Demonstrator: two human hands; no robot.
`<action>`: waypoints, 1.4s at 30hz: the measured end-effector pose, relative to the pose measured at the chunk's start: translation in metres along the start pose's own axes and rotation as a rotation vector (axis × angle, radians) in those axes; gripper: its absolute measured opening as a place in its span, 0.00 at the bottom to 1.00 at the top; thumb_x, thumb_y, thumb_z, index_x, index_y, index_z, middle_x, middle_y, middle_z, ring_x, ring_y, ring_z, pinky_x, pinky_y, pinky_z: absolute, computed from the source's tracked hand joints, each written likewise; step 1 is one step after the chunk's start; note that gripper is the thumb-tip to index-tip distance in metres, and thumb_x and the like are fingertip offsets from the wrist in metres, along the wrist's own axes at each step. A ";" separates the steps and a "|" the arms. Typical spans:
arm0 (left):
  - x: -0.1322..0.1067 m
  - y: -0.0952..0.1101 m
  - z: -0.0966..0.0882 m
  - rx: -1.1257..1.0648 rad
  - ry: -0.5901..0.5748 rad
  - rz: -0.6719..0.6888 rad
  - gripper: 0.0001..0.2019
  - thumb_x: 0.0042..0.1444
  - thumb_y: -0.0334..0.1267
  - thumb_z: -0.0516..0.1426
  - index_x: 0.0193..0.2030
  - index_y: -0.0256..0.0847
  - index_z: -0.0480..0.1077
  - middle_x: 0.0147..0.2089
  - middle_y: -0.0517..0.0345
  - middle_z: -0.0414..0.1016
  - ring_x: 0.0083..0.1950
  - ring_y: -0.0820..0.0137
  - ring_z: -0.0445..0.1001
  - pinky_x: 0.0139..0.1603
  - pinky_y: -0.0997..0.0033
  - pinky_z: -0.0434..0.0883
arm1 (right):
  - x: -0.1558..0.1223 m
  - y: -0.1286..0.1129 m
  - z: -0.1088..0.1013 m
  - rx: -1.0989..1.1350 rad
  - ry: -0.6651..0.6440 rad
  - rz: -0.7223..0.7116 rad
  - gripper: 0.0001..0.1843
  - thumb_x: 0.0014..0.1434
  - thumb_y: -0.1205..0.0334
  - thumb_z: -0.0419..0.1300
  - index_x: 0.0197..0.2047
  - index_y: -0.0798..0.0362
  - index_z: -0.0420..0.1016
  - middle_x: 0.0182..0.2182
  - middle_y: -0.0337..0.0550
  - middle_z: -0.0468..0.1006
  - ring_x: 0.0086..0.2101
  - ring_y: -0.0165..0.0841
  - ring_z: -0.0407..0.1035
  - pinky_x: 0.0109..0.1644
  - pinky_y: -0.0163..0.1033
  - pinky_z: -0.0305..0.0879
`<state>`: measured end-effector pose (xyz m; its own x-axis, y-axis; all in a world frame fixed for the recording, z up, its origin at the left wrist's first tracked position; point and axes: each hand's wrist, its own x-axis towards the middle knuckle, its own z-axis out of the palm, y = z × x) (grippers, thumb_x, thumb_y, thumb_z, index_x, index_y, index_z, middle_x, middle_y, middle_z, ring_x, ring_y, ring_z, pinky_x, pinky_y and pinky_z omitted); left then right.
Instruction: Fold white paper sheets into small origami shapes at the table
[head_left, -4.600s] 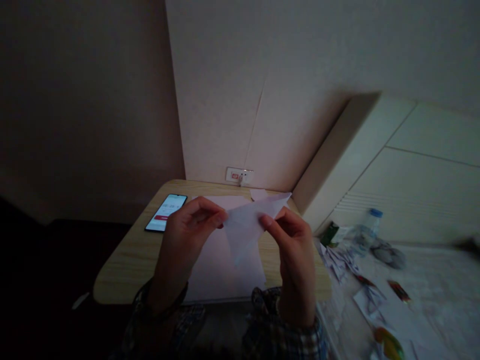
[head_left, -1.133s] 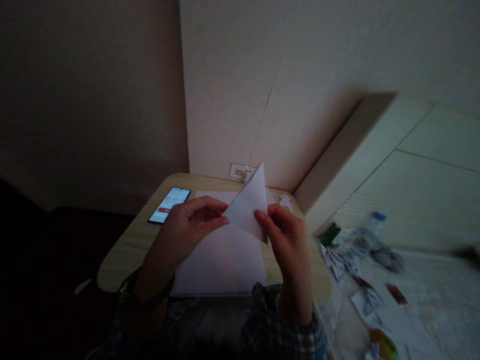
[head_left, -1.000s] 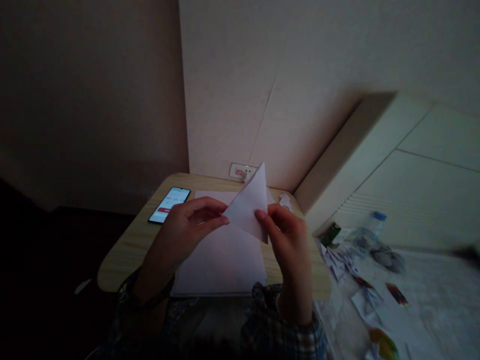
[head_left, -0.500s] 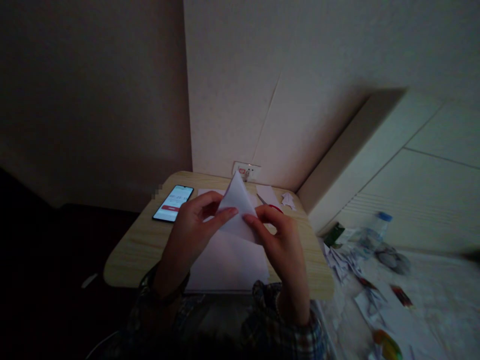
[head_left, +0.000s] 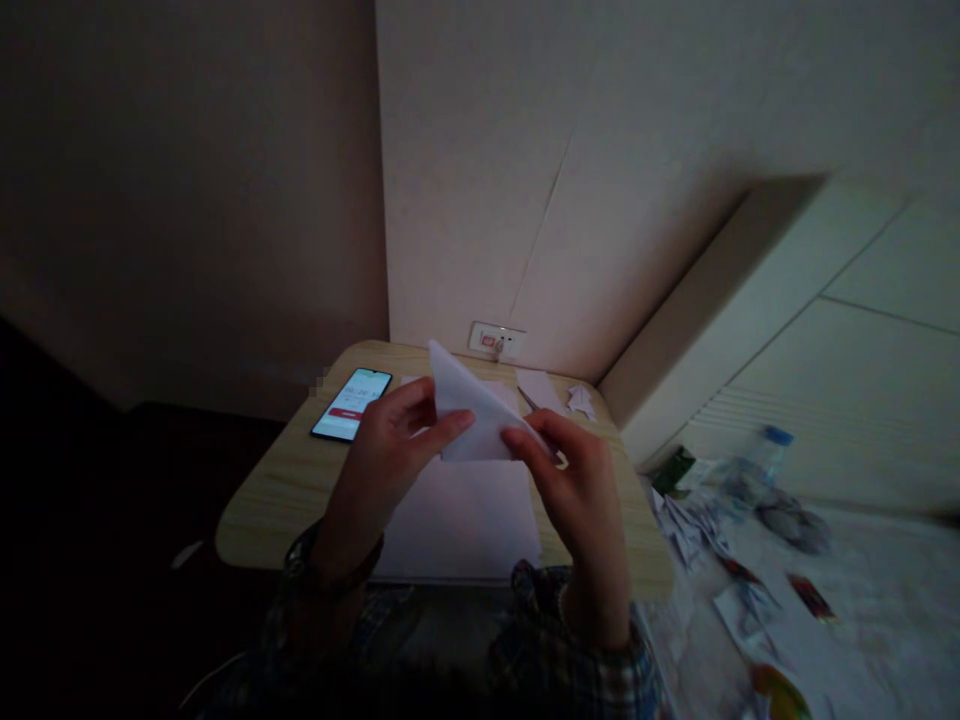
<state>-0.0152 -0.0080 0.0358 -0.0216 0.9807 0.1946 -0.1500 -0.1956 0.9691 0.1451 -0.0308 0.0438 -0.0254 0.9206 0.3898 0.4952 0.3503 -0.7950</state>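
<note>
The fingers of the left hand (head_left: 390,440) pinched the lower left part of a folded paper (head_left: 480,415), thumb toward the wearer, and the fingers of the right hand (head_left: 581,480) pinched its right end likewise; the two-sided hold probably kept the thin layers together and the fold taut. That one paper was up off the surface (head_left: 274,495), its point toward the far edge, above a bigger blank sheet (head_left: 469,520) that reached the near edge, perhaps laid there as a base; whether this was one sheet or several could not be counted. One phone (head_left: 349,405) lay face up by the left edge toward the far left corner, likely so its lit screen could be seen past the hand. Near the far edge lay one loose slip (head_left: 540,388) and one dark blade (head_left: 528,399), partly hidden behind the right hand, and at the far right corner one small folded piece (head_left: 581,401), seemingly set aside. Beyond the right edge, a bed (head_left: 892,580) carried one bottle (head_left: 766,455) and a heap of folded papers (head_left: 690,525), too tangled to count.
</note>
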 end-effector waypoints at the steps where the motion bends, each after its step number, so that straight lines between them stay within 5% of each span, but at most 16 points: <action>1: 0.000 0.000 0.000 -0.005 0.005 -0.005 0.07 0.43 0.37 0.65 0.30 0.39 0.74 0.30 0.60 0.78 0.33 0.69 0.75 0.34 0.73 0.71 | 0.000 0.000 0.000 0.001 0.002 -0.003 0.14 0.58 0.59 0.59 0.21 0.52 0.68 0.18 0.33 0.67 0.22 0.28 0.60 0.26 0.35 0.51; 14: -0.002 0.002 0.003 -0.091 0.058 -0.025 0.10 0.39 0.37 0.67 0.30 0.39 0.74 0.32 0.58 0.81 0.37 0.65 0.78 0.39 0.67 0.74 | -0.003 -0.001 -0.003 0.020 0.111 -0.059 0.09 0.59 0.61 0.59 0.26 0.51 0.73 0.22 0.35 0.72 0.26 0.30 0.65 0.30 0.35 0.57; 22: -0.005 0.000 0.004 -0.171 0.129 0.075 0.06 0.43 0.34 0.66 0.29 0.43 0.75 0.31 0.64 0.78 0.33 0.73 0.74 0.34 0.77 0.70 | -0.004 -0.002 -0.004 -0.008 0.075 -0.172 0.09 0.58 0.63 0.60 0.27 0.51 0.73 0.23 0.36 0.73 0.26 0.30 0.64 0.30 0.35 0.58; 33: -0.004 -0.002 0.006 -0.136 0.206 0.118 0.03 0.42 0.35 0.65 0.26 0.43 0.75 0.30 0.64 0.77 0.34 0.71 0.73 0.36 0.74 0.70 | -0.006 -0.001 -0.004 0.016 0.098 -0.189 0.10 0.58 0.63 0.61 0.25 0.50 0.75 0.23 0.37 0.75 0.27 0.32 0.67 0.31 0.36 0.61; 42: -0.008 -0.002 0.010 -0.091 0.118 0.160 0.03 0.45 0.33 0.65 0.27 0.46 0.76 0.30 0.65 0.78 0.34 0.72 0.74 0.36 0.75 0.70 | -0.007 -0.009 -0.003 0.031 0.100 -0.187 0.07 0.57 0.66 0.62 0.27 0.51 0.72 0.27 0.37 0.74 0.31 0.31 0.68 0.34 0.36 0.61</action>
<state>-0.0047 -0.0154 0.0339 -0.1675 0.9322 0.3207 -0.2235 -0.3528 0.9086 0.1429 -0.0406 0.0498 -0.0275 0.8180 0.5745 0.4629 0.5199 -0.7180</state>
